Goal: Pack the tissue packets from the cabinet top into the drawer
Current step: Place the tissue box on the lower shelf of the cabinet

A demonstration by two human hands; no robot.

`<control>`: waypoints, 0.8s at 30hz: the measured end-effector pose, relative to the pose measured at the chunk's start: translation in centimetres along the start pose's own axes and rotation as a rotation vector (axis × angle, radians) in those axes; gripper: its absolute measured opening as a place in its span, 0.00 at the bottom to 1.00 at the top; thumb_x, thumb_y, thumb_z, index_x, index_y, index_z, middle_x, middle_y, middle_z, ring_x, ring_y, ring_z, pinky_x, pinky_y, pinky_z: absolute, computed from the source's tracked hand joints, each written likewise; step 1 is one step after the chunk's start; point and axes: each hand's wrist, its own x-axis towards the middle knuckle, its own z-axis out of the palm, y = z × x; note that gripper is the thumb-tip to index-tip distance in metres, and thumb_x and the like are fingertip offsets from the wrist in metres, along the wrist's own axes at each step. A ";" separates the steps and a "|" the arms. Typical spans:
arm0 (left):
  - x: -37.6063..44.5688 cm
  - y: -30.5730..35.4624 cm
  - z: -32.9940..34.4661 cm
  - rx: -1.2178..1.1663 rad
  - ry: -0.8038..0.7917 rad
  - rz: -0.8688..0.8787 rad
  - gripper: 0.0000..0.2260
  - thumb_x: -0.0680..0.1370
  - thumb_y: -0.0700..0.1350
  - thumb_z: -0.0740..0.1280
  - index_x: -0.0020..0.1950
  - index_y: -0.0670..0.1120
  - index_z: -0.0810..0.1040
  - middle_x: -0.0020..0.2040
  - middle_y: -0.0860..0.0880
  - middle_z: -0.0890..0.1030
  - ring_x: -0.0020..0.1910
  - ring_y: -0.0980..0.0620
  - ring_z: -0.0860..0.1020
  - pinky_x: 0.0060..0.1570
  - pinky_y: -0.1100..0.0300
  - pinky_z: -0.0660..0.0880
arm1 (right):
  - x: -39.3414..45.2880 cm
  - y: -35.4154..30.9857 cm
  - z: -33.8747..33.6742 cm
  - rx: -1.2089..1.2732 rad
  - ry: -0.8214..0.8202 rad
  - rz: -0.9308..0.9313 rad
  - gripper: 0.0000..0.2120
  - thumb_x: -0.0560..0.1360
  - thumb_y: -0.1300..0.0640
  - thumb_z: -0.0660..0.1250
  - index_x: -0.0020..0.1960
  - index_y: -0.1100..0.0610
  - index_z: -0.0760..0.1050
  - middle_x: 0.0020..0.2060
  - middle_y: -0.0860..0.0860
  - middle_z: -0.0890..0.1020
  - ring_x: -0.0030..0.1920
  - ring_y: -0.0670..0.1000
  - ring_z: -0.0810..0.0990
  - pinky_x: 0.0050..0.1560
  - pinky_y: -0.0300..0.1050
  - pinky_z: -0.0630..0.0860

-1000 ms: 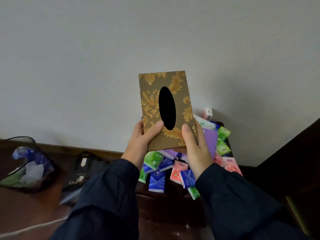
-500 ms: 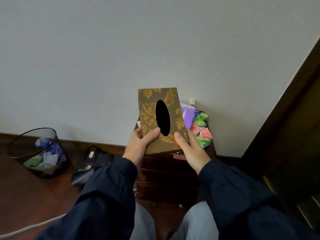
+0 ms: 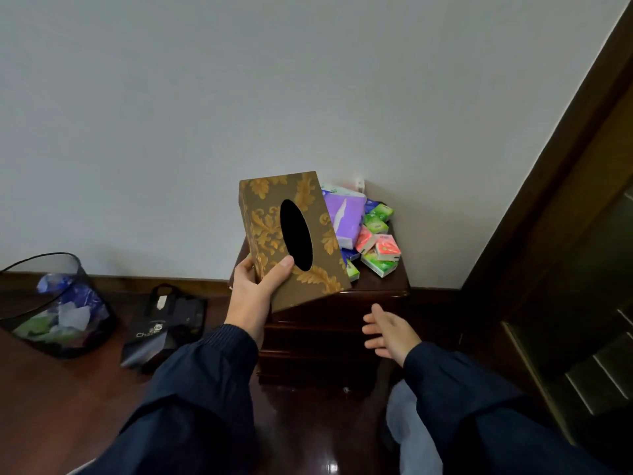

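Gripping tissue box, left hand; right hand relaxed (wooden floor).

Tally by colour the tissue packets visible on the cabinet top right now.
Small green plastic tissue packets: 4
Small red plastic tissue packets: 2
Blue packets, partly hidden: 2
Large purple tissue pack: 1
White pack by the wall: 1
Total visible: 10; the gold-patterned tissue box may hide others.

Tissue box hides cabinet top's left part — packet print unreadable.
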 end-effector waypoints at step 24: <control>10.2 -6.8 1.9 -0.029 -0.105 -0.103 0.35 0.71 0.45 0.77 0.74 0.46 0.66 0.68 0.42 0.78 0.65 0.38 0.78 0.64 0.37 0.75 | 15.2 12.3 0.2 -0.205 0.322 0.089 0.30 0.73 0.32 0.67 0.62 0.52 0.66 0.51 0.46 0.77 0.55 0.53 0.79 0.53 0.50 0.74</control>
